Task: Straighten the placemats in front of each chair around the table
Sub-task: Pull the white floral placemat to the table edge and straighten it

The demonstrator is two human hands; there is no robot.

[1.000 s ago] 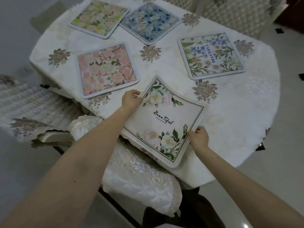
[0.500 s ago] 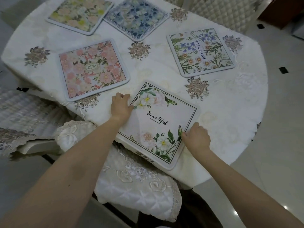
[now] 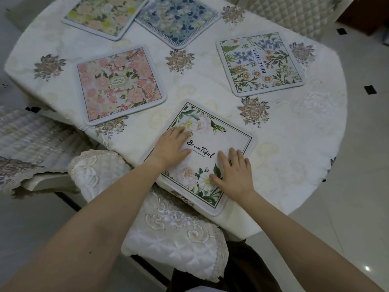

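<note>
A white placemat (image 3: pixel 227 142) with white flowers and the word "BeauTiful" lies skewed at the table's near edge, one corner hanging over it. My left hand (image 3: pixel 171 146) lies flat on its left part, fingers spread. My right hand (image 3: pixel 234 172) presses flat on its lower right part. Further back lie a pink floral placemat (image 3: pixel 120 85), a yellow-green floral placemat (image 3: pixel 105 14), a blue floral placemat (image 3: pixel 176 20) and a wildflower placemat (image 3: pixel 260 63) marked "BEAUTIFUL".
The oval table (image 3: pixel 294 131) wears a white embroidered cloth. A chair with a quilted white cover (image 3: pixel 174 239) is tucked under the near edge, another chair (image 3: pixel 23 140) stands at the left, and a quilted chair back (image 3: pixel 290 13) at the far right. Tiled floor lies to the right.
Both hands have moved from the placemat's edges onto its top surface and now lie flat. The mat has settled down onto the table, shifted slightly.
</note>
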